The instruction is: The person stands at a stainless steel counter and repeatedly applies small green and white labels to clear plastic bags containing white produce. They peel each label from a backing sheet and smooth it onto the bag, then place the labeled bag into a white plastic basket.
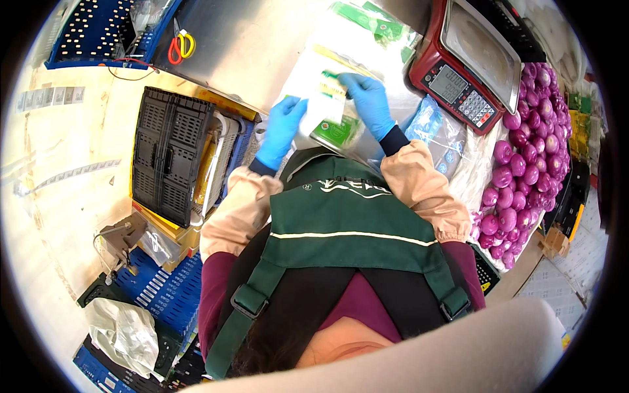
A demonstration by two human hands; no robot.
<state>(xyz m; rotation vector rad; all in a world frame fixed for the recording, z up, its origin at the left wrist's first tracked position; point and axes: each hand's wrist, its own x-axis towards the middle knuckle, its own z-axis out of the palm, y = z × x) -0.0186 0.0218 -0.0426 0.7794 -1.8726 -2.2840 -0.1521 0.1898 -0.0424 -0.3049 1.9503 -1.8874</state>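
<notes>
Both of my hands wear blue gloves and are above the near edge of the metal table. My right hand (369, 103) pinches the upper edge of a thin white packet (332, 98) with green and yellow print. To its left, my left hand (282, 129) has its fingers closed near the packet; what they hold, if anything, is too washed out to name. A clear plastic bag with a green printed panel (337, 133) lies just below the packet, close to my apron. More green-printed plastic bags (377, 25) lie farther back on the table.
A red digital scale (452, 85) stands right of my hands, with a blue-printed plastic bag (426, 124) beside it. Purple onions (524, 164) are heaped at the right. Scissors (181, 46) lie at the back left; black folded crates (171, 157) stand at the left.
</notes>
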